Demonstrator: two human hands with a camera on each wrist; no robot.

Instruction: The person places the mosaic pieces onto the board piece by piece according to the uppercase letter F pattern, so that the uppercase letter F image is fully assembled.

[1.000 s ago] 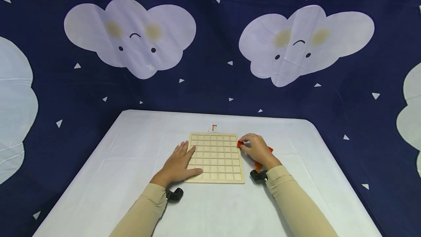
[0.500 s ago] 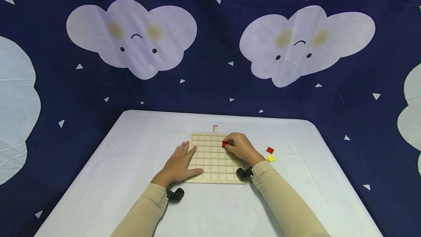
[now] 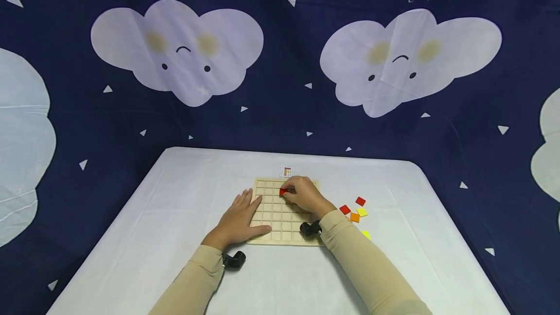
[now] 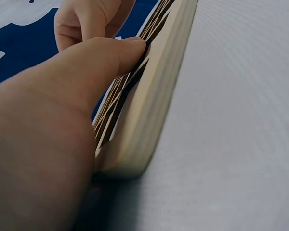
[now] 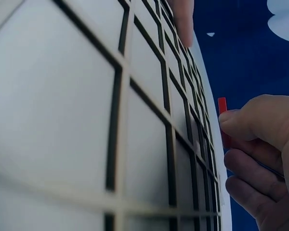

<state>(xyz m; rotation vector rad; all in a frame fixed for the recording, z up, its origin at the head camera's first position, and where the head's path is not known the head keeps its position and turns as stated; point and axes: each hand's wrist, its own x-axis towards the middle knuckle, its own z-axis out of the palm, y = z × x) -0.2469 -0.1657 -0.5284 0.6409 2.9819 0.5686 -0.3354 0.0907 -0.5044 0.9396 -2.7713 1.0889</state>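
Note:
A pale wooden grid board (image 3: 282,222) lies on the white table. My left hand (image 3: 236,220) rests on its left edge, fingers spread, thumb across the lower left cells; the left wrist view shows the thumb (image 4: 106,55) on the rim. Over the upper middle cells my right hand (image 3: 304,194) pinches a small red square tile (image 3: 282,192) between thumb and fingertips. In the right wrist view the tile (image 5: 222,105) appears edge-on, just above the grid. The cells under the right hand are hidden.
Loose tiles lie right of the board: a red tile (image 3: 360,201), another red tile (image 3: 344,209), an orange tile (image 3: 355,217) and a yellow tile (image 3: 361,212). The right sleeve partly covers a further yellow tile (image 3: 366,234). A small printed pattern card (image 3: 287,171) sits behind the board.
My right hand has carried the red tile leftward from the board's right edge to over its upper middle cells, uncovering loose tiles. The left hand has stayed in place.

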